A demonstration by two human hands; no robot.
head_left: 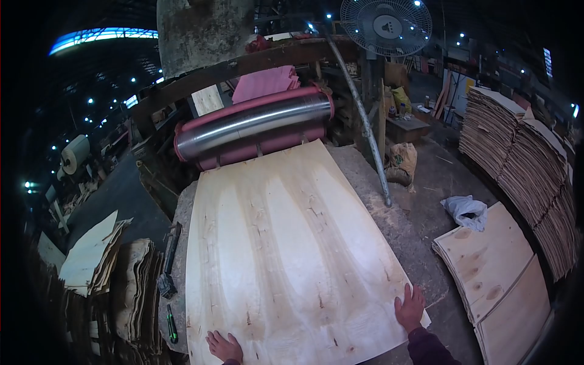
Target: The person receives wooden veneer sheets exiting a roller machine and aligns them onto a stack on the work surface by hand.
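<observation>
A large pale wood sheet (286, 243) lies flat in front of me, its far edge close to the rollers of a machine. The machine has a shiny metal roller (255, 126) between pink-coated rollers. My left hand (224, 347) rests on the sheet near its lower left part, fingers spread. At the sheet's right edge, near its lower right corner, my right hand (410, 306) lies with fingers apart. Neither hand is closed around anything.
Veneer stacks stand at right (517, 164), lower right (493, 267) and lower left (91, 255). A metal pole (362, 115) leans beside the machine, below a fan (386, 27). A green-and-black cutter (172, 325) lies left of the sheet. A plastic bag (466, 211) sits on the lower right stack.
</observation>
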